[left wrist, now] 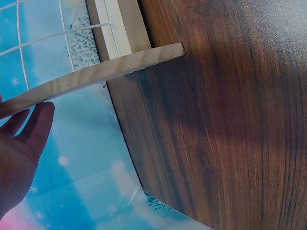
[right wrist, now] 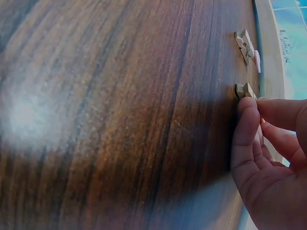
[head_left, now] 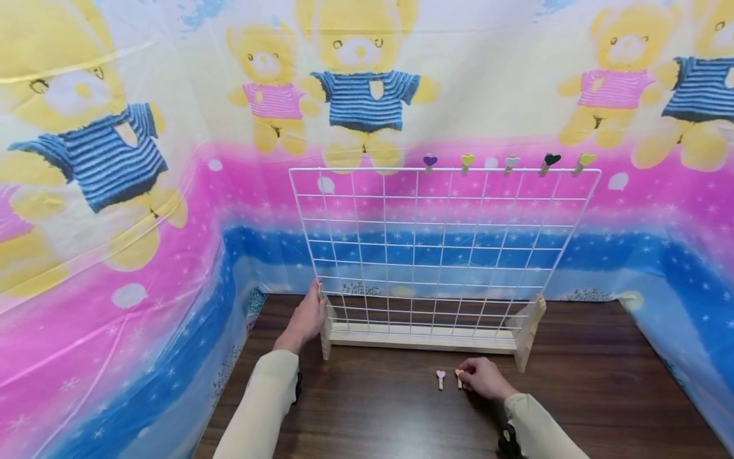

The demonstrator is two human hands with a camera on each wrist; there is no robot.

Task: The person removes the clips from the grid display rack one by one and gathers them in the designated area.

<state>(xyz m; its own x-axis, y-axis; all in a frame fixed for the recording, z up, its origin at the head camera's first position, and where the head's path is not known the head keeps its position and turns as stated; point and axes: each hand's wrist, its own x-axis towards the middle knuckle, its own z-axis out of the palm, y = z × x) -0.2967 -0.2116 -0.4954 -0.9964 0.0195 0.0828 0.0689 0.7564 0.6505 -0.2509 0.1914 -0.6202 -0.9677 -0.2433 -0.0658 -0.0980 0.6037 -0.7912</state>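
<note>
A white wire grid (head_left: 427, 242) stands upright in a wooden stand (head_left: 424, 341). Near the top of the stand's left side piece (left wrist: 96, 72), my left hand (head_left: 308, 313) grips the wood; part of its hold is out of view in the left wrist view. Low in front of the stand, my right hand (head_left: 486, 377) pinches a small wooden clothespin with an orange heart (head_left: 459, 375) between thumb and fingertips, at the tabletop. Just left of it lies another clothespin with a pale pink heart (head_left: 440, 376), also seen as a clothespin (right wrist: 244, 45) in the right wrist view.
Along the grid's top wire, toward the right, sit several heart clothespins: purple (head_left: 430, 161), yellow (head_left: 468, 160), white (head_left: 512, 162), dark green (head_left: 552, 160) and another yellow (head_left: 587, 159). A bear-print cloth (head_left: 487, 95) hangs behind and beside the dark wooden table (head_left: 367, 408).
</note>
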